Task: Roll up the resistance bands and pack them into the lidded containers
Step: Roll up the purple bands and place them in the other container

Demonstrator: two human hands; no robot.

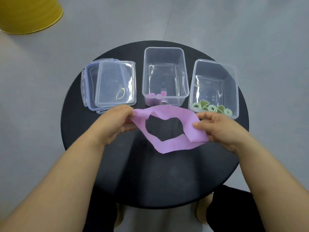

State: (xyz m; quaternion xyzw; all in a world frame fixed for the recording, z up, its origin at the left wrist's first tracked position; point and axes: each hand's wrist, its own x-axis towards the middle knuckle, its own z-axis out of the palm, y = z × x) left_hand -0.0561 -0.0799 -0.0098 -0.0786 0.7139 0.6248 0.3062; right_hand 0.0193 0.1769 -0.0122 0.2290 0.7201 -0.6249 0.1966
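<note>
A round black surface [150,181] carries two clear open containers and a pair of clear lids [115,84] along its far edge. The lids lie stacked at the far left, the upper one skewed over a blue-rimmed one. The middle container [184,72] holds a few rolled purple bands [154,97] at its near end, and the right container [234,91], near the right edge, holds several rolled green bands [212,108] along its near wall. Just in front of the containers, over the middle of the surface, both hands hold an unrolled purple band [173,145], spread as an open loop. The left hand [115,124] has its fingers [127,111] curled and pinching the loop's left end; the right hand [219,129] grips the folded right end, thumb on top and fingers behind. A yellow object [30,14] stands on the grey floor beyond the far left edge
</note>
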